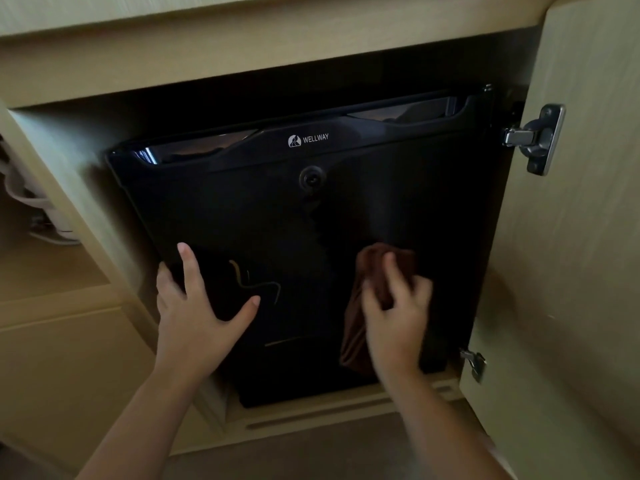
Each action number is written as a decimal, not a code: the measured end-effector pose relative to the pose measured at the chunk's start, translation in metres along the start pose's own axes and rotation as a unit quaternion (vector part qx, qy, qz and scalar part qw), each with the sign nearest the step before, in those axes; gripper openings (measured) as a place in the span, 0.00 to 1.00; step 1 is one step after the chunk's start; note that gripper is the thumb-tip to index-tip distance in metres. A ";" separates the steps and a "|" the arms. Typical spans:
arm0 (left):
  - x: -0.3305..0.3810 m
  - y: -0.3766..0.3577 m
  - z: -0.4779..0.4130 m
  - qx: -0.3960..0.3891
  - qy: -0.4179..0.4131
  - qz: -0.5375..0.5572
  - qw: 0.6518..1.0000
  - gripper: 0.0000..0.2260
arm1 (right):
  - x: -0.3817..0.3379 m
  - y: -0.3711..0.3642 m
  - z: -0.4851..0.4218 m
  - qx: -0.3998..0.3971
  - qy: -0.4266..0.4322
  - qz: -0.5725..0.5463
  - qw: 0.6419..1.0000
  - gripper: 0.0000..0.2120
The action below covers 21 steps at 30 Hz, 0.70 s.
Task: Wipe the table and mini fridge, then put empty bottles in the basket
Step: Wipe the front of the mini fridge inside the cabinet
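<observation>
Pale wooden cabinet (242, 64) framing the black mini fridge (311, 209), cabinet door (571, 237) open right of our grip, we clutch a brown cloth (372, 268) in our right hand (398, 317) against the fridge front, our left hand (197, 313) flat to the left of it, fingers spread

"WELLWAY" logo on mini fridge (311, 216) door

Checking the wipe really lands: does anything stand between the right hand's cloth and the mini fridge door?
Nothing visible does. The right hand holds the brown cloth directly against the mini fridge door; the cabinet door hangs open at the right, clear of it.
</observation>
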State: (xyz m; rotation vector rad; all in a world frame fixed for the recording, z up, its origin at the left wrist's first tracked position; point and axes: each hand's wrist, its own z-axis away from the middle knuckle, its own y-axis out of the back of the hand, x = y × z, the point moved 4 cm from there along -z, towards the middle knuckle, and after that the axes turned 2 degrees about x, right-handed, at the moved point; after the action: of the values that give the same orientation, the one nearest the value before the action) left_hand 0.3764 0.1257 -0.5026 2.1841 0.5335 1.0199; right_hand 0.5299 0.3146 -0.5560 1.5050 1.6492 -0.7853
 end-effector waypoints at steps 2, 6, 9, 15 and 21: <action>-0.001 -0.004 0.003 -0.002 0.003 -0.006 1.000 0.49 | -0.005 -0.019 0.022 -0.069 0.054 0.016 0.996 0.25; -0.001 -0.006 0.002 0.001 0.003 -0.009 1.000 0.49 | -0.002 -0.012 0.015 -0.072 0.072 0.014 0.995 0.26; -0.002 -0.006 0.002 0.006 0.006 -0.005 1.000 0.49 | 0.019 0.027 -0.026 0.061 -0.003 0.002 0.998 0.24; -0.005 -0.006 0.002 0.008 -0.002 -0.001 1.000 0.49 | 0.048 0.047 -0.035 0.125 -0.099 0.016 0.987 0.22; -0.010 -0.008 0.007 -0.004 0.011 0.016 1.000 0.49 | 0.025 -0.012 0.030 -0.012 0.008 -0.006 1.000 0.24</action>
State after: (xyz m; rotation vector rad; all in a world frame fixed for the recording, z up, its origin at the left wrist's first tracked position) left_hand 0.3748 0.1225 -0.5172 2.1833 0.5066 1.0629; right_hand 0.5217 0.3013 -0.5930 1.4904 1.6751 -0.7581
